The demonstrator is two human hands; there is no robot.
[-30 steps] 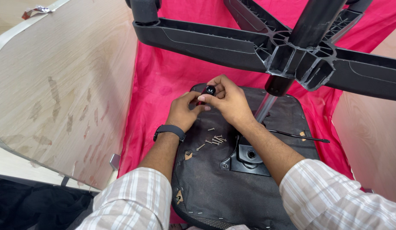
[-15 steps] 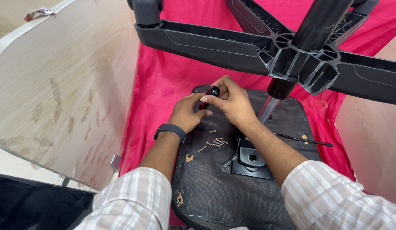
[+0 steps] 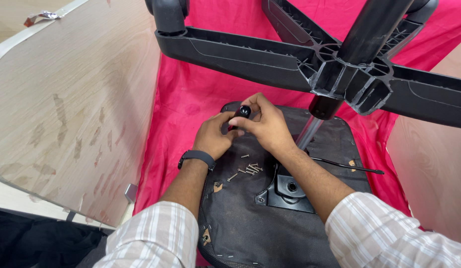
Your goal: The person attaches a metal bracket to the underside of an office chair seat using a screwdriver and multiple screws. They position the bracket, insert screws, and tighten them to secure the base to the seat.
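Observation:
An office chair lies upside down, its black seat underside [image 3: 250,223] facing me and its black star base [image 3: 339,69] overhead. My right hand [image 3: 262,124] pinches a small black knob-shaped tool handle [image 3: 244,110] near the seat's far edge. My left hand [image 3: 213,136], with a dark band at the wrist, closes around the lower part of the same tool, which its fingers hide. Several loose screws [image 3: 247,168] lie on the seat just below my hands. The metal mounting plate [image 3: 287,191] sits under my right forearm.
A red cloth [image 3: 185,94] covers the floor beneath the chair. A light wooden panel [image 3: 66,109] stands at the left, another at the right [image 3: 433,173]. A thin black lever [image 3: 347,166] sticks out from the mechanism. The gas cylinder [image 3: 309,131] rises to the base.
Both hands stay on the tool at the seat's far edge; they shifted only slightly, and the view moved a little.

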